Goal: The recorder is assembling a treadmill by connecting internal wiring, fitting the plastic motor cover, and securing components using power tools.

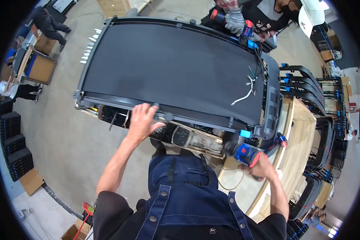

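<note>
A large black treadmill deck (pixel 168 64) lies flat before me, its near end showing an open motor bay (pixel 188 138). My left hand (pixel 142 120) rests spread on the near black frame rail. My right hand (pixel 260 166) grips a blue, red and black cordless drill (pixel 244 153), its nose pointed at the deck's near right corner by a black side cover (pixel 273 108). Loose white and green wires (pixel 246 90) lie on the belt. At the far end, a co-worker's gloved hand (pixel 234 20) holds another blue and red drill (pixel 248 32).
Silver bolts (pixel 90 46) lie in a row on the floor left of the deck. Stacked black treadmill frames (pixel 312 88) stand at the right beside a wooden pallet (pixel 296 140). Cardboard boxes (pixel 40 68) and another person are at far left. Black cases (pixel 14 148) are stacked left.
</note>
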Demonstrator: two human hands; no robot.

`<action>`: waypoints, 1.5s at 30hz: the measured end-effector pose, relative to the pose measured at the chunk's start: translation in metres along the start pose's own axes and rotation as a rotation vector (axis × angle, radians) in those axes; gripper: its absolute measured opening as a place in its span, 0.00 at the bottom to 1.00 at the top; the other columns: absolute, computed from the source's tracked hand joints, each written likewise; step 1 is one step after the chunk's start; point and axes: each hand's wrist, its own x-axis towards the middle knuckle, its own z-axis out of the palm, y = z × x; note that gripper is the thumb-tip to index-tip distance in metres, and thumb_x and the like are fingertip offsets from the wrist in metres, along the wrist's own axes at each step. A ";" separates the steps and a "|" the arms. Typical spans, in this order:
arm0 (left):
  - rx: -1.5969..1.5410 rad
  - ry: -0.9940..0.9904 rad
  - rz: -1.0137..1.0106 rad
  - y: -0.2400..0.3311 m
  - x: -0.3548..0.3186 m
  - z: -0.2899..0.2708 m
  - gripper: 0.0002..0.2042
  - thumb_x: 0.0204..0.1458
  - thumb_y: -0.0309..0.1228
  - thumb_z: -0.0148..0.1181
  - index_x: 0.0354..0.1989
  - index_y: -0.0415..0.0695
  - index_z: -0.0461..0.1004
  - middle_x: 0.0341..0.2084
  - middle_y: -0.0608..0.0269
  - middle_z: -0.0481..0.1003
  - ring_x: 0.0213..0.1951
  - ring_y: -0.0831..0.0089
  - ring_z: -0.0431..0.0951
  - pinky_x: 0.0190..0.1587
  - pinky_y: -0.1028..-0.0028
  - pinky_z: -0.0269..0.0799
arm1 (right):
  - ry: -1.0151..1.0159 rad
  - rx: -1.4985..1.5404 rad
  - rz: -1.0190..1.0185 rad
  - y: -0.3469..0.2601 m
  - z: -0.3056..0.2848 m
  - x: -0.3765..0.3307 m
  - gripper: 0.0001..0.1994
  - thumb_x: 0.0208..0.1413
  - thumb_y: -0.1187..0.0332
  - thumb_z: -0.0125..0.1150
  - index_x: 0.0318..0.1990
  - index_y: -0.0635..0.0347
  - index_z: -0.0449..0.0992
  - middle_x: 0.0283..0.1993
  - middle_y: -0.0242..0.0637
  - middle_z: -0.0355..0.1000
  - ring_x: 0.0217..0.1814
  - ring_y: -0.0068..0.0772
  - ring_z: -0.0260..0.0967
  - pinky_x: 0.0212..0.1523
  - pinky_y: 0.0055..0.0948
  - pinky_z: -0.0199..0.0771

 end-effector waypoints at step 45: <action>-0.152 0.039 0.130 0.136 0.116 -0.297 0.19 0.53 0.48 0.68 0.26 0.43 0.78 0.18 0.61 0.76 0.21 0.61 0.78 0.21 0.66 0.70 | -0.552 1.941 -0.463 -0.057 0.136 0.400 0.40 0.62 0.34 0.49 0.71 0.54 0.61 0.74 0.44 0.59 0.77 0.53 0.50 0.75 0.54 0.49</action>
